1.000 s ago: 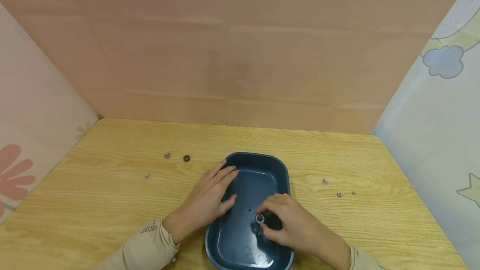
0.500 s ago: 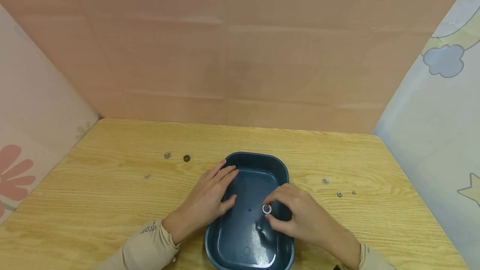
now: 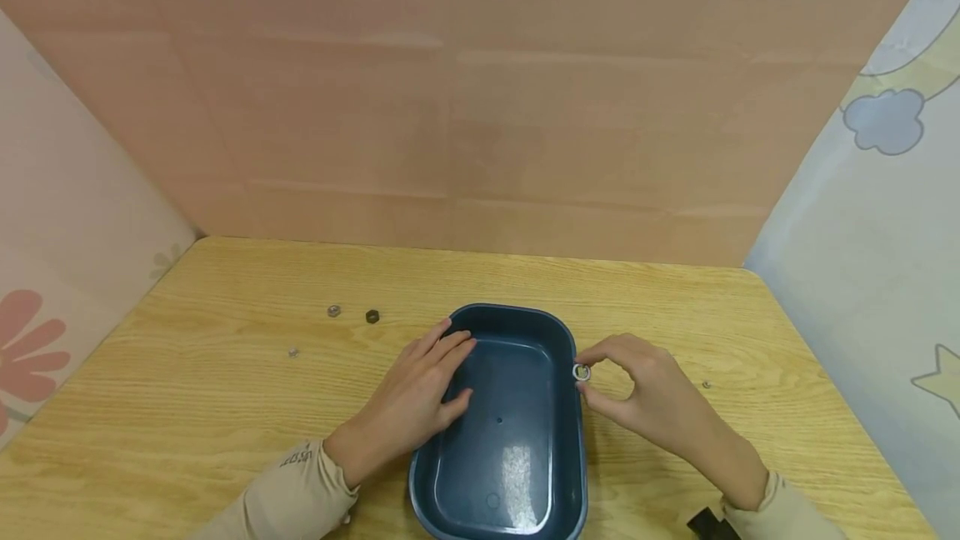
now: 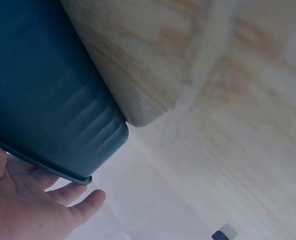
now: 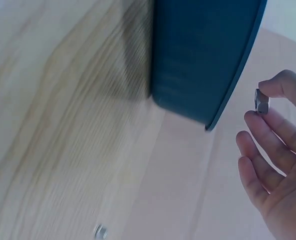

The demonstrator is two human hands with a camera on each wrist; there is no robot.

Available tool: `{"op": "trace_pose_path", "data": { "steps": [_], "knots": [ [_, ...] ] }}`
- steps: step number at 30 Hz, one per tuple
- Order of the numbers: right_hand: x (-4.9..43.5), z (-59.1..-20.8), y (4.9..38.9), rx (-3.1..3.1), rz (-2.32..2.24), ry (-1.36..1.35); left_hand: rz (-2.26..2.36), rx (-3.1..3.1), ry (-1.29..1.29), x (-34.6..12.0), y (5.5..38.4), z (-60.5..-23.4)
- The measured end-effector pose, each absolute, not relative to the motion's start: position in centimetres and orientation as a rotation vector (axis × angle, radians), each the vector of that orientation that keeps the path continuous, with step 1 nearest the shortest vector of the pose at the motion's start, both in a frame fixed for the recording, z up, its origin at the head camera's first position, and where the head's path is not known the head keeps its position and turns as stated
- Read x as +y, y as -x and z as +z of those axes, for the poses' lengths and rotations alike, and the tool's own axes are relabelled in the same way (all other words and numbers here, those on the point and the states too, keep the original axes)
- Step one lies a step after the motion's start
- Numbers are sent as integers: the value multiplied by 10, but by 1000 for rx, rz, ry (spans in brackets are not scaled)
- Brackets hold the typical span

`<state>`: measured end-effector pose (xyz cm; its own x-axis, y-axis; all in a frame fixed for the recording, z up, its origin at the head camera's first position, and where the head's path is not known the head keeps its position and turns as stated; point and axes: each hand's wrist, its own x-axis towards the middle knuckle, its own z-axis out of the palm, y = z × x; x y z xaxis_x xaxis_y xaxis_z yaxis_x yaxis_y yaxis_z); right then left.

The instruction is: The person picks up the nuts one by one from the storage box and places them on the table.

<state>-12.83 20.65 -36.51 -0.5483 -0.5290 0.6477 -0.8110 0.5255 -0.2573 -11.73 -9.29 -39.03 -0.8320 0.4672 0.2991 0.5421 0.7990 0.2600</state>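
In the head view a dark blue plastic tray [image 3: 498,440] stands at the front middle of the table, its inside bare. My left hand [image 3: 416,390] rests on the tray's left rim with fingers extended over it; the left wrist view shows the fingers [image 4: 90,202] along the rim. Between thumb and fingertips my right hand [image 3: 660,394] pinches a silver hex nut [image 3: 581,372], held at the tray's right rim in the head view. From the right wrist the pinched nut [image 5: 261,102] appears raised above the rim, clear of the tray.
On the wooden table [image 3: 187,407], left of the tray, lie a silver nut [image 3: 334,311], a dark nut [image 3: 372,317] and a smaller nut [image 3: 293,352]. A tiny nut [image 3: 707,385] lies at right. A brown paper wall [image 3: 450,132] closes the back.
My right hand has carried the nut from inside the tray up and rightward to its right rim. It now hides two nuts at right. The left hand stays put.
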Motion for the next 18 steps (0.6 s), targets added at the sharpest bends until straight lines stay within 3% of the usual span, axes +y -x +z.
{"op": "trace_pose_path", "data": {
  "steps": [18],
  "knots": [
    [253,-371,150,-2439,578,-773,-483,-2774,779,-92,117,-390]
  ]
}}
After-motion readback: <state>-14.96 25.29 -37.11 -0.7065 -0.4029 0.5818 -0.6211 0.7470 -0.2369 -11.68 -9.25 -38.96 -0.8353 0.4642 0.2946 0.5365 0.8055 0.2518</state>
